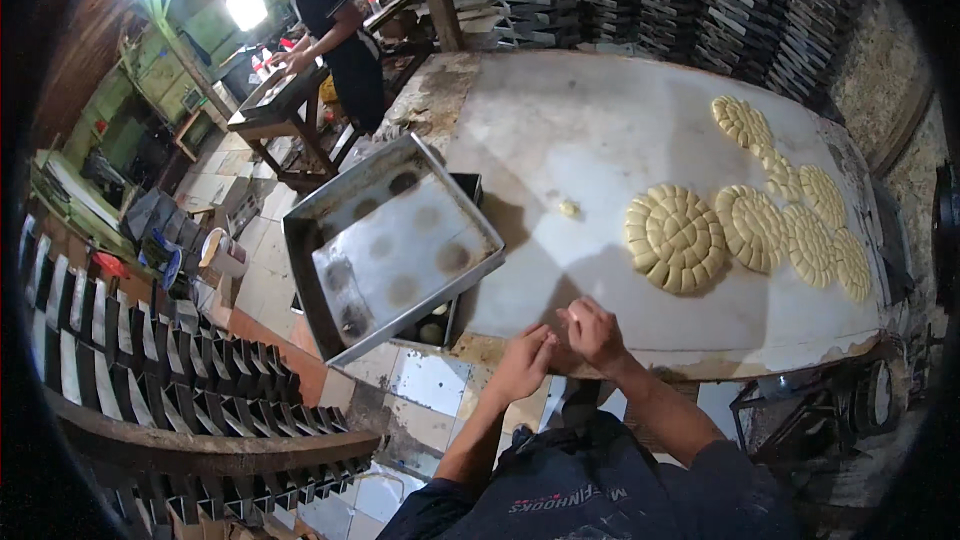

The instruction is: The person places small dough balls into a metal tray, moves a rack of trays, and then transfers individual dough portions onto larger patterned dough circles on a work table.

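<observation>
My left hand (524, 362) and my right hand (594, 333) are close together over the near edge of the pale work table (560, 120). The fingers of both are curled closed, and whatever they may grip is too small or hidden to make out. A small lump of dough (569, 208) lies on the table beyond them. To the right of my right hand sits a large round of dough pieces (675, 240) set in rings. Several more such rounds, among them a dough round (752, 228) touching it, spread toward the table's right side.
A square metal pan (385, 270) with dark round marks rests tilted on another dark pan (467, 185) at the table's left edge. Stacked metal pans (535, 5) stand behind the table. Racked metal tins (150, 340) are at lower left. Another person (340, 35) works at a side table (270, 110).
</observation>
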Demonstrator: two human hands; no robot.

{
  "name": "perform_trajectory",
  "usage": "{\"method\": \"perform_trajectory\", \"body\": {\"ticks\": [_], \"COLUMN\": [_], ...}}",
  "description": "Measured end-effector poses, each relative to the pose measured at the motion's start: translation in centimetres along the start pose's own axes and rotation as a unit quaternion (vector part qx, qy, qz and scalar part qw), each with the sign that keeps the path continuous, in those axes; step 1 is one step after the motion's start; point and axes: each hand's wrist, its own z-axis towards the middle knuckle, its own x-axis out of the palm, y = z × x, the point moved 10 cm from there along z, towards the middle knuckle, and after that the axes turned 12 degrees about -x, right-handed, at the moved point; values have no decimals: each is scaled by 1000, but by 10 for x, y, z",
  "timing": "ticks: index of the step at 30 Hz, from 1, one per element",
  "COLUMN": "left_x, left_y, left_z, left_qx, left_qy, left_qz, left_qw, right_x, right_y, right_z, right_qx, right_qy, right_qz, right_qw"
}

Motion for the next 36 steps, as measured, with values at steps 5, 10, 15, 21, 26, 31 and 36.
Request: {"method": "perform_trajectory", "body": {"ticks": [5,10,15,21,26,31,36], "left_x": [17,46,10,89,54,24,72], "left_y": [23,144,102,96,134,81,83], "left_z": [66,35,123,143,73,187,140], "left_qx": [-106,136,10,-71,109,2,-30], "left_qy": [-86,-60,-156,-172,-98,-217,-161], "left_qz": [6,322,276,204,342,209,166], "left_qw": [991,935,948,961,928,953,973], "right_x": [2,13,-6,55,8,42,46], "right_y": [-129,-114,-152,-107,-138,-167,-127], "right_z": [-53,-134,-35,-64,-61,0,-57], "right_qx": [162,-227,-85,-152,-286,-108,-161], "right_qy": [-37,298,229,230,332,167,205], "right_qz": [53,-104,-104,-42,-28,-62,-1], "right_qw": [985,921,964,960,899,978,966]}}
